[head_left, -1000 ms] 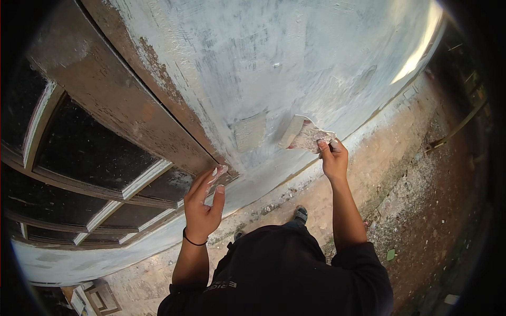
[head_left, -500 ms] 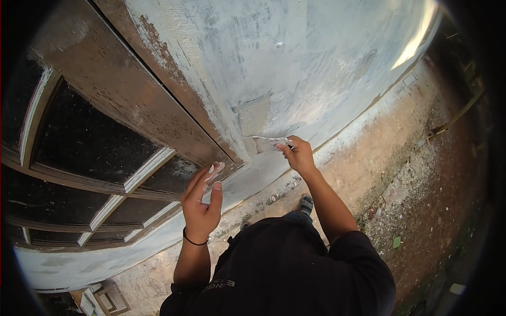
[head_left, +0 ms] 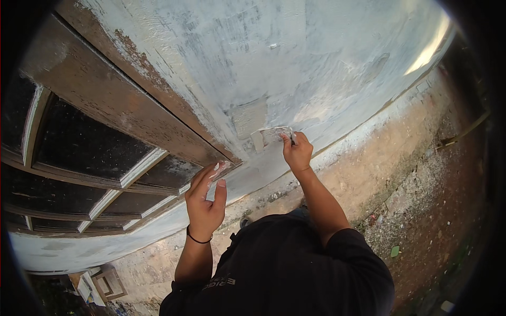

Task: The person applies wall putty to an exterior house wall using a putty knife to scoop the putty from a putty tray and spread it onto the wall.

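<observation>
In my right hand (head_left: 299,156) is a putty knife (head_left: 272,135), its handle gripped between thumb and fingers. The wide blade, smeared with pale filler, lies against the white wall (head_left: 327,52). Just beyond the blade is a greyish patch of filler (head_left: 250,118), near the wall's edge along the brown wooden frame (head_left: 195,118). My left hand (head_left: 206,197) holds nothing; its fingers are stretched out, with the thumb apart and white filler on the fingertips. It hovers close to the lower corner of the window (head_left: 167,174); whether it touches the frame I cannot tell.
The brown window with dark panes (head_left: 87,134) fills the left side. Along the wall's foot runs a worn concrete strip (head_left: 363,152), with rubble-strewn ground (head_left: 395,216) to the right. A wooden frame-like object (head_left: 109,284) stands at the lower left.
My right hand has drawn the putty knife slightly up and rightward over the wall, away from the frame's corner. My left hand stays outstretched near the window. The view has shifted a little.
</observation>
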Action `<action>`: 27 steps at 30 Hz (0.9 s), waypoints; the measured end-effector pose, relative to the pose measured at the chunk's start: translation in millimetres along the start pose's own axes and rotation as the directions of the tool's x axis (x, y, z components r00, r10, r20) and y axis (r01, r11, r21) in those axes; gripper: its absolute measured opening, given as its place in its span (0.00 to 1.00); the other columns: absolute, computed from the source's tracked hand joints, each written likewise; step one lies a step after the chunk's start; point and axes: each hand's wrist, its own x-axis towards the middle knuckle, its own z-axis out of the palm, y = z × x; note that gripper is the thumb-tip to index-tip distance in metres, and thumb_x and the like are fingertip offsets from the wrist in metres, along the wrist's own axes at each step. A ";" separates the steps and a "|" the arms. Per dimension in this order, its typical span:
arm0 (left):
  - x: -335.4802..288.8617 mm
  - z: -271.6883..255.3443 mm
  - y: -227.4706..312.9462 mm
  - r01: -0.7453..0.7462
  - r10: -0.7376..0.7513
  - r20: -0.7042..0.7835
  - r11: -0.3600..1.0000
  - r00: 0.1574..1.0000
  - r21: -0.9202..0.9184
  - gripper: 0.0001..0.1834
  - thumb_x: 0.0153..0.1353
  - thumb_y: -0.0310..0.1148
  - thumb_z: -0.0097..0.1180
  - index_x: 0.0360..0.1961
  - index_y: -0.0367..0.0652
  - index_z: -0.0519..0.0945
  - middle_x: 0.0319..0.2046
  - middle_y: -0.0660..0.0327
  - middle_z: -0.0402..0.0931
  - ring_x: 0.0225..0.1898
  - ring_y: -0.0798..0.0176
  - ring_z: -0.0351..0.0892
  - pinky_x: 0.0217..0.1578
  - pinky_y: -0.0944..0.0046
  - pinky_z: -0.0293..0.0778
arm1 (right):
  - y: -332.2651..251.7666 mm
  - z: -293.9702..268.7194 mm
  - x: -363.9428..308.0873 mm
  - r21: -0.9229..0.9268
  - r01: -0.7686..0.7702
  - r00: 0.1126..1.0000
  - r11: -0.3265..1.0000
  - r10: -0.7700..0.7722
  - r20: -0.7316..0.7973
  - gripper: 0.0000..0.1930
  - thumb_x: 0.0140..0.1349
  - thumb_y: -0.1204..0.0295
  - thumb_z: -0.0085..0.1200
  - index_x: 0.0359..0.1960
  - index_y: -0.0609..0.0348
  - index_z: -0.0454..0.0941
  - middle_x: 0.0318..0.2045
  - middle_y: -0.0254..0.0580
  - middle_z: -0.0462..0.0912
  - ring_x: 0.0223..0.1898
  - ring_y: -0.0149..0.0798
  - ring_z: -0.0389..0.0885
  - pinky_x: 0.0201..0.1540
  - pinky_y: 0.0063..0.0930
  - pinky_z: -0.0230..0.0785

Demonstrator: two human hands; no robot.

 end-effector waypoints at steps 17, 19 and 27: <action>-6.9 -12.6 -8.4 -0.036 0.039 0.070 0.998 0.997 -0.050 0.14 0.58 0.23 0.55 0.47 0.36 0.80 0.45 0.50 0.79 0.49 0.51 0.78 0.51 0.60 0.69 | -6.8 -68.7 -3.1 0.229 -0.391 0.859 0.891 0.263 0.440 0.06 0.59 0.72 0.58 0.30 0.64 0.78 0.23 0.43 0.76 0.23 0.40 0.74 0.27 0.29 0.66; -8.3 -15.4 -9.5 -0.047 0.051 0.072 0.998 0.996 -0.051 0.14 0.58 0.23 0.55 0.47 0.36 0.80 0.45 0.50 0.79 0.49 0.51 0.78 0.52 0.60 0.69 | -13.1 -60.7 -1.6 0.254 -0.315 0.882 0.915 0.183 0.434 0.07 0.59 0.72 0.59 0.30 0.64 0.78 0.23 0.43 0.76 0.23 0.40 0.74 0.27 0.29 0.66; -11.7 -24.8 -10.1 -0.015 0.018 0.054 0.999 0.998 -0.049 0.14 0.58 0.23 0.55 0.47 0.36 0.79 0.46 0.51 0.79 0.50 0.52 0.78 0.52 0.59 0.69 | -17.5 -11.8 11.9 0.140 -0.039 0.910 0.989 -0.023 0.415 0.10 0.57 0.68 0.61 0.28 0.64 0.79 0.25 0.48 0.77 0.27 0.53 0.76 0.30 0.38 0.68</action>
